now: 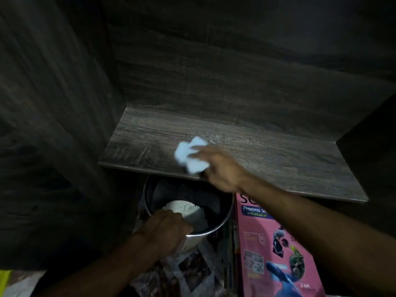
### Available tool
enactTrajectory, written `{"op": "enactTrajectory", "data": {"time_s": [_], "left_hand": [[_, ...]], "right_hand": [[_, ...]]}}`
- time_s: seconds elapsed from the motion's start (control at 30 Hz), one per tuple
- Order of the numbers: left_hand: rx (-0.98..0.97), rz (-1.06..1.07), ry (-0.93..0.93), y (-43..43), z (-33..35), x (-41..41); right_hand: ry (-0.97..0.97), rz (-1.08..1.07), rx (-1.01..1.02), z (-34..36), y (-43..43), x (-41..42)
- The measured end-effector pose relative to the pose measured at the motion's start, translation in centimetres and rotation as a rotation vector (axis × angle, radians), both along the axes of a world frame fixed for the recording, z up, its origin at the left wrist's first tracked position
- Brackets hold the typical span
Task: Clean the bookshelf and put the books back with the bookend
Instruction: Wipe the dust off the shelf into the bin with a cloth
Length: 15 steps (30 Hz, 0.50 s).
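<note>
A dark wood-grain shelf board runs across the middle of the view with nothing standing on it. My right hand presses a crumpled white tissue onto the shelf near its front edge. Below the shelf, my left hand grips the near rim of a round metal bin that holds crumpled white paper. A pink book with a printed cover lies flat beside the bin, partly under my right forearm. No bookend is in view.
Dark wooden walls close in the shelf at the left, back and right. Under the bin lies another book or magazine with dark pictures. A yellow-green patch shows at the lower left corner.
</note>
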<state>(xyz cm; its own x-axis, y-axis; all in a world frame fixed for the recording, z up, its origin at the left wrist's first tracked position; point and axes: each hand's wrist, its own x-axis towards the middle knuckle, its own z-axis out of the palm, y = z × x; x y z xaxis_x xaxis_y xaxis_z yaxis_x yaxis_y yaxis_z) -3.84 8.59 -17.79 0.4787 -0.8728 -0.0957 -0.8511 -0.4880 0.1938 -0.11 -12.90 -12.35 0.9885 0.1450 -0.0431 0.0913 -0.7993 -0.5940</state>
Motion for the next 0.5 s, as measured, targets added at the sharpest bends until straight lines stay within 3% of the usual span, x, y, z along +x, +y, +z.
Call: {"op": "enactTrajectory", "data": {"time_s": [0.1,0.2,0.5], "left_hand": [[-0.052,-0.030,-0.032,1.0,-0.3,0.5],[-0.065,0.001,-0.036,1.9,0.0,0.7],[-0.016,-0.006,-0.129,3.6,0.1,0.3]], "right_hand": [[-0.043,-0.435,-0.190,1.5,-5.7,2.0],[0.191,-0.679,-0.370,1.5,-7.8,3.0],[0.078,-0.192,-0.380,0.0,5.6,6.2]]}}
